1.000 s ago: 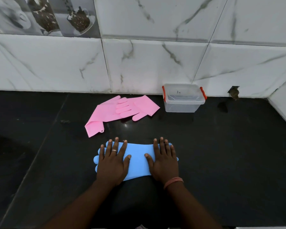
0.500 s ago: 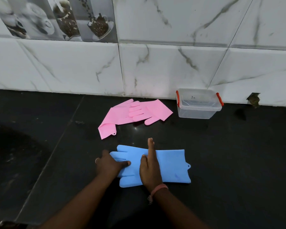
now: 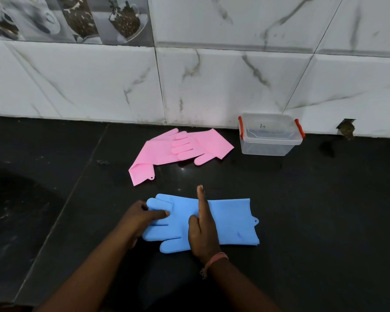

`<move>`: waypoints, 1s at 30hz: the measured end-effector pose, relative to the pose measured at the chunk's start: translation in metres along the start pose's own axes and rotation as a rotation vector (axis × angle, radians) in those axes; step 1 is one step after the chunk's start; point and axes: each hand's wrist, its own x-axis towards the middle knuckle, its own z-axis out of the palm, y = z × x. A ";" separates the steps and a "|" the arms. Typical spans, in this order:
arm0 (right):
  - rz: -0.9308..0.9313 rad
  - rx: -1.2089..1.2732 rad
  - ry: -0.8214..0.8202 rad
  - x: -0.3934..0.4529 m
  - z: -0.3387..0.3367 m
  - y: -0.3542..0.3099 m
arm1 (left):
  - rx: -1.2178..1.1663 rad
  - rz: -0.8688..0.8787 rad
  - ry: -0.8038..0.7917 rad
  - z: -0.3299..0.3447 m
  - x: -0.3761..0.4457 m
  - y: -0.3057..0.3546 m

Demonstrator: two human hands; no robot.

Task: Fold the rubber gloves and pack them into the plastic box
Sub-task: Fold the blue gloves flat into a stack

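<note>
A pair of blue rubber gloves [image 3: 232, 224] lies flat on the black counter, fingers pointing left and cuff to the right. My left hand [image 3: 142, 219] pinches the gloves' finger end, thumb on top. My right hand [image 3: 203, 230] stands on its edge across the middle of the gloves, fingers straight and pointing away from me. Farther back, two pink rubber gloves [image 3: 167, 152] lie overlapping. The clear plastic box [image 3: 268, 143] with red clips stands against the wall at the right, its lid on.
The black stone counter [image 3: 324, 210] runs to a white marble-tile wall [image 3: 212, 86] at the back. A small dark hole [image 3: 347, 129] sits in the wall right of the box. A seam in the counter runs down the left side.
One second ago both hands lay flat on the blue gloves. My left hand has since taken hold of the finger end and my right hand has turned onto its edge at the middle.
</note>
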 end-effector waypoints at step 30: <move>0.439 0.844 0.085 0.034 -0.061 -0.004 | 0.554 0.481 0.150 0.096 -0.073 0.091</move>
